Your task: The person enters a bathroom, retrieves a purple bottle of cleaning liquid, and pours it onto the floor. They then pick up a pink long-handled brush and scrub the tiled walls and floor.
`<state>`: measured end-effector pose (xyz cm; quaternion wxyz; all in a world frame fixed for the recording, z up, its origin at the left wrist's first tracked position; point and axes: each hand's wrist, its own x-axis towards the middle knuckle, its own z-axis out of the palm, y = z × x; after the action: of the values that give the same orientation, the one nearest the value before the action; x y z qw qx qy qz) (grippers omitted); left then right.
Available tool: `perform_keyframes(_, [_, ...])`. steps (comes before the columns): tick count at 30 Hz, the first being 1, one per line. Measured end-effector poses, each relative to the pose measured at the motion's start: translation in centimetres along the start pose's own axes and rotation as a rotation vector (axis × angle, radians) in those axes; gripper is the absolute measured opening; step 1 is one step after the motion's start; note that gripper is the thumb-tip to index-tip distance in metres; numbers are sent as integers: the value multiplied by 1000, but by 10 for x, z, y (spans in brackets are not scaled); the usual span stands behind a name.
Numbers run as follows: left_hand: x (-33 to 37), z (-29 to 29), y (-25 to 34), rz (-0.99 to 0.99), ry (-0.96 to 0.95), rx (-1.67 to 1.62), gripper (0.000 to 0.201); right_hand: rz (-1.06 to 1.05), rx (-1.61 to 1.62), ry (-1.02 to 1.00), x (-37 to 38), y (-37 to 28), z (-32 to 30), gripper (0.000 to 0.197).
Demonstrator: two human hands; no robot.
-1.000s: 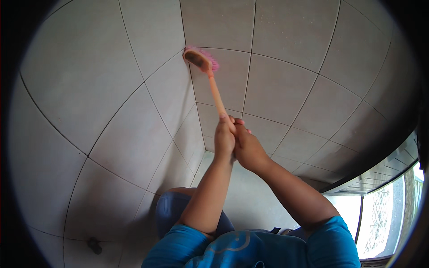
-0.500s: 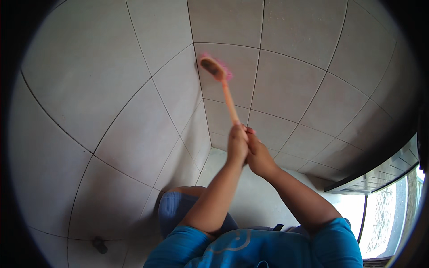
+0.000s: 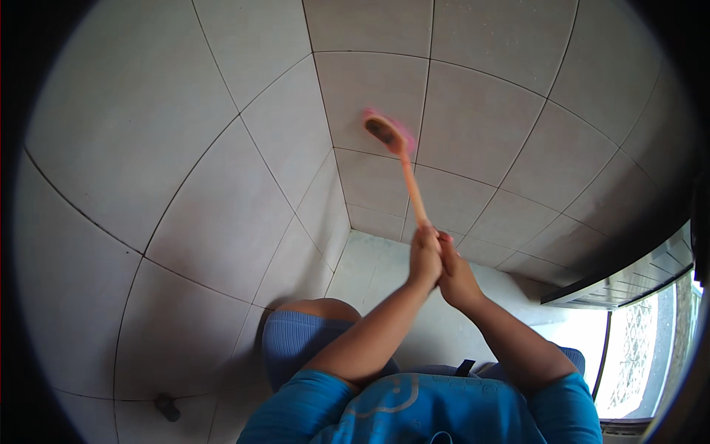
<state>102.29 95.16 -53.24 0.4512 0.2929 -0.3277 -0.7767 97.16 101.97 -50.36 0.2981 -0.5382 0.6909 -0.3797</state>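
Note:
A long-handled scrub brush [image 3: 411, 185] with an orange handle and pink bristles points away from me, tilted up to the left. Its bristle side faces the tiled wall [image 3: 488, 133] ahead; whether the bristles touch the tiles I cannot tell. Both of my hands are wrapped round the lower end of the handle. My left hand [image 3: 424, 259] and my right hand [image 3: 458, 281] press against each other there, and the handle's end is hidden between them.
Another tiled wall [image 3: 214, 200] rises on my left and meets the far one in a corner. A dark round fitting [image 3: 167, 407] sticks out at the lower left. Pale floor [image 3: 370, 266] shows beyond my knee. To the right are a dark-edged panel [image 3: 629, 288] and a bright opening [image 3: 629, 362].
The brush head has moved right and slightly down, away from the wall corner. Both hands have shifted right and toward me with the handle still in their grip.

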Motion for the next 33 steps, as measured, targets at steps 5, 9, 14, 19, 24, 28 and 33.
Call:
perform_keyframes(5, [21,-16,55,-53,144,-75,37,-2,-156,-40,45,-26,18,32])
perform_keyframes(9, [8,-6,19,-109,140,-104,35,-18,-122,-25,18,-11,6,30])
perform_keyframes(14, [-19,10,-32,-168,33,-122,34,131,-118,3,-23,20,-11,35])
perform_keyframes(19, [18,-16,6,-94,140,-112,33,-16,-219,-22,26,9,16,33])
perform_keyframes(24, [22,-24,23,-144,177,-148,35,20,-220,-59,38,1,27,29])
perform_keyframes(28, [3,-8,-23,-143,51,-149,37,24,-270,-33,-2,13,-2,28])
perform_keyframes(33, [-15,3,-53,-250,-2,-176,39,183,-262,-25,-29,30,-14,29])
